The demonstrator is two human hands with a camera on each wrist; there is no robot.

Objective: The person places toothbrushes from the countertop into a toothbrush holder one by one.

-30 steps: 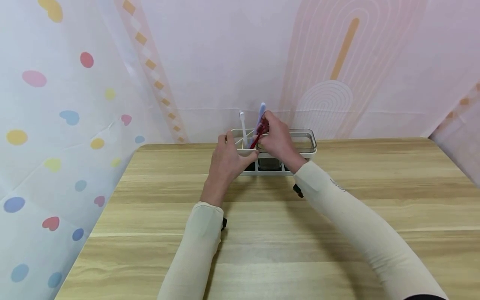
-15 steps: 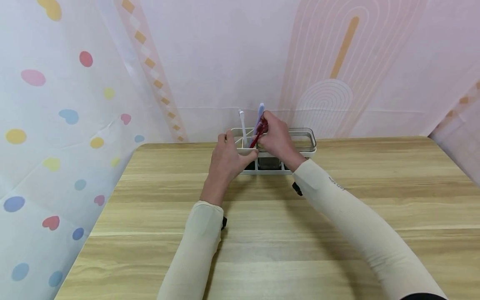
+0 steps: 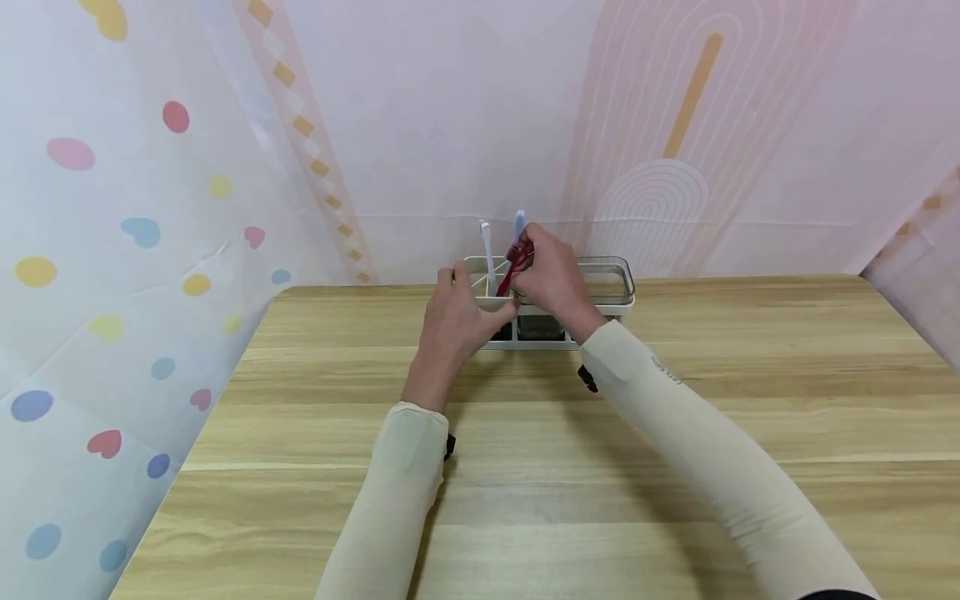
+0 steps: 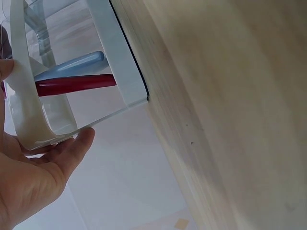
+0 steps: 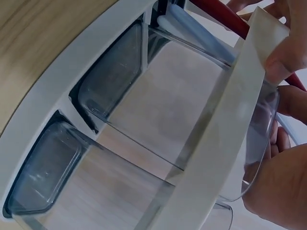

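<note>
Gripped the left end of the holder (image 3: 609, 287) with the left hand (image 3: 457, 321); pinched the red brush (image 3: 510, 271) with the right hand (image 3: 551, 275), its lower end inside the left compartment. Risked tipping the holder or knocking the white brush (image 3: 486, 250) through a skewed push.

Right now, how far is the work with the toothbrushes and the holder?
Done: white toothbrush and blue toothbrush stand in the white holder. In hand: right hand lowers the red toothbrush inside; left hand grips the holder's end. Left: releasing it.
</note>
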